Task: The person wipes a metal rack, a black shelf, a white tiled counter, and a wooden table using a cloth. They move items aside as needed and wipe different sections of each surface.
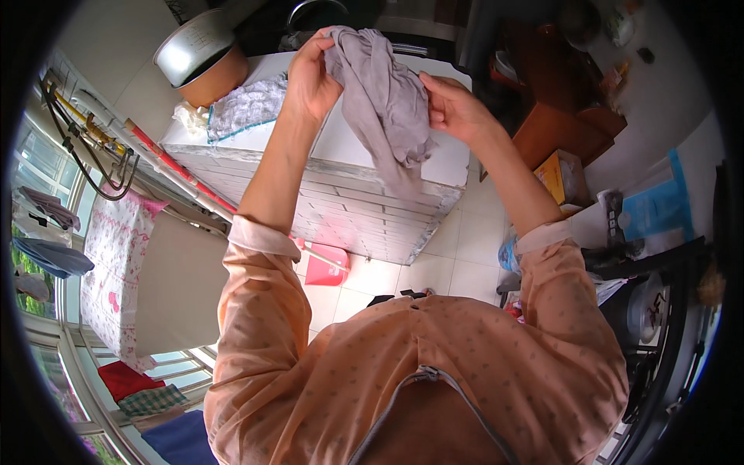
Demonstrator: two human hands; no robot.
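A crumpled grey-mauve cloth (383, 99) hangs between my hands above a white countertop (343, 139). My left hand (314, 75) grips its upper left part, with the thumb folded over the fabric. At the cloth's right edge is my right hand (453, 104), its thumb and fingers pinching the fabric. The lower end of the cloth droops in front of the counter's near edge and looks slightly blurred. Left of my left wrist lies a white and grey checked cloth (247, 107) with a teal border.
Stacked metal pots (212, 75) stand at the counter's back left, beside a crumpled white plastic bag (190, 118). A red and white pole (174, 165) leans at the left. On the tiled floor is a pink dustpan (326, 264). A brown wooden cabinet (552, 128) stands to the right.
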